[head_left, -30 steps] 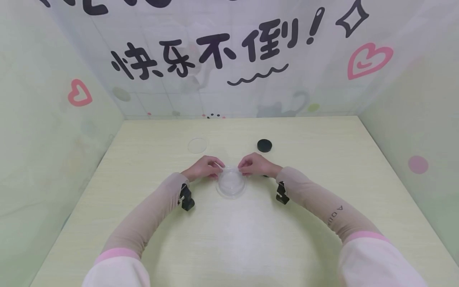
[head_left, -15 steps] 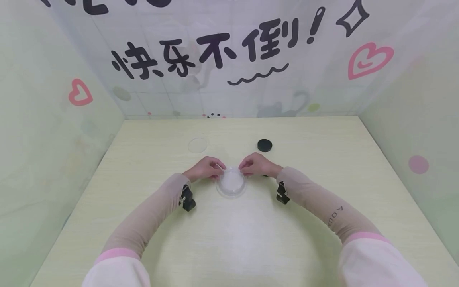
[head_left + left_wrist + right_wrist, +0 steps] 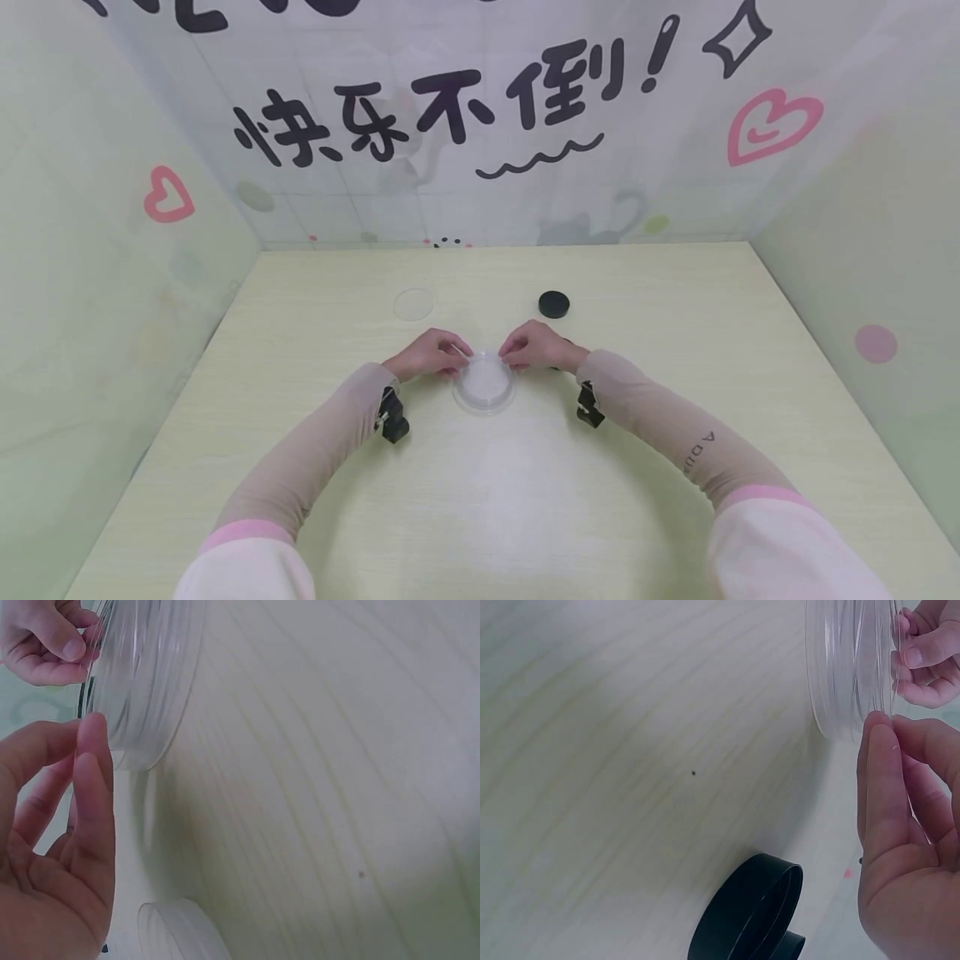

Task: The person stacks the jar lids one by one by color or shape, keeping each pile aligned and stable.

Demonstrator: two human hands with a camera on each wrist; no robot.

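In the head view, a small stack of clear, round plastic dishes (image 3: 484,387) stands mid-table in front of me. My left hand (image 3: 431,350) pinches the far left side of the top dish's rim between thumb and fingers. On the far right side, my right hand (image 3: 534,343) pinches the same rim. Close up in the left wrist view, the ridged clear walls (image 3: 150,682) run just past the fingertips. The right wrist view has the layered rims (image 3: 847,667) beside the pinching fingers.
Behind the left hand lies another clear round piece (image 3: 413,304). A black round lid (image 3: 553,304) lies behind the right hand, and a second black piece (image 3: 791,946) shows partly behind it in the right wrist view. Printed cloth walls (image 3: 480,200) enclose the table.
Both hands and the top rim have come down very slightly, and the dish's middle looks whiter than a second ago. The pinch on each side stays the same.
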